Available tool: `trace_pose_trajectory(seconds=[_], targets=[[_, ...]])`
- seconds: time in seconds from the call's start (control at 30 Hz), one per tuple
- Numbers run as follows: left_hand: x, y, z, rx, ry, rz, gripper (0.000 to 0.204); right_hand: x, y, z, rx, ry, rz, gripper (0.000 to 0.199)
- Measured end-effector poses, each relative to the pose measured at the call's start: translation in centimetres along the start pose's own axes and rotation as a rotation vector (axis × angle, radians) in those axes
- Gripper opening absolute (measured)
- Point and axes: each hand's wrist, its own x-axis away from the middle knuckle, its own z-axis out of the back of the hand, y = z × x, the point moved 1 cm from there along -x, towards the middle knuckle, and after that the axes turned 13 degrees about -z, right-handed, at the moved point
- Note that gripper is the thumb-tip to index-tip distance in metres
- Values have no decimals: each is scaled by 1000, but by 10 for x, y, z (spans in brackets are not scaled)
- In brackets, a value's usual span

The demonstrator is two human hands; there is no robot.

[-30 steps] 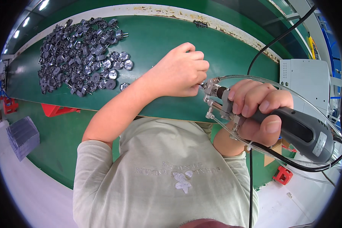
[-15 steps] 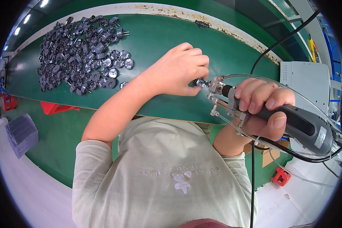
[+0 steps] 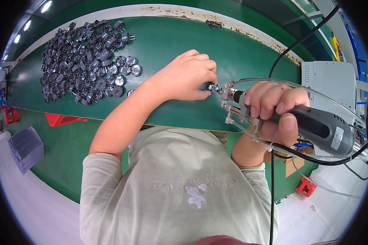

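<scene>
My left hand (image 3: 188,77) rests on the green table (image 3: 167,36) and pinches a small dark metal part (image 3: 212,87) between thumb and fingers. My right hand (image 3: 274,110) grips a grey and black power screwdriver (image 3: 315,126), held level. Its metal tip (image 3: 227,93) touches the small part. Clear tubes (image 3: 290,85) and a black cable (image 3: 298,43) run from the tool. A large pile of the same dark metal parts (image 3: 86,57) lies at the table's far left, well away from both hands.
A grey box-shaped unit (image 3: 329,87) stands at the right behind the tool. Red brackets (image 3: 61,120) hang under the table's front edge, and another red piece (image 3: 306,187) sits low at the right. A grey stack (image 3: 25,148) lies on the floor at the left.
The left hand with the small part and the tool tip have come together; the tip now touches the part. The right hand shifted slightly left.
</scene>
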Motion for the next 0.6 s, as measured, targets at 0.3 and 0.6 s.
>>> trace_pose_trajectory(seconds=[0.3,0.6], targets=[[0,-2,1,-7,6,-4,23,3,0,-5,25,26,-3,38],[0,-2,3,-6,-5,-4,24,2,3,2,105,-87,0,27]])
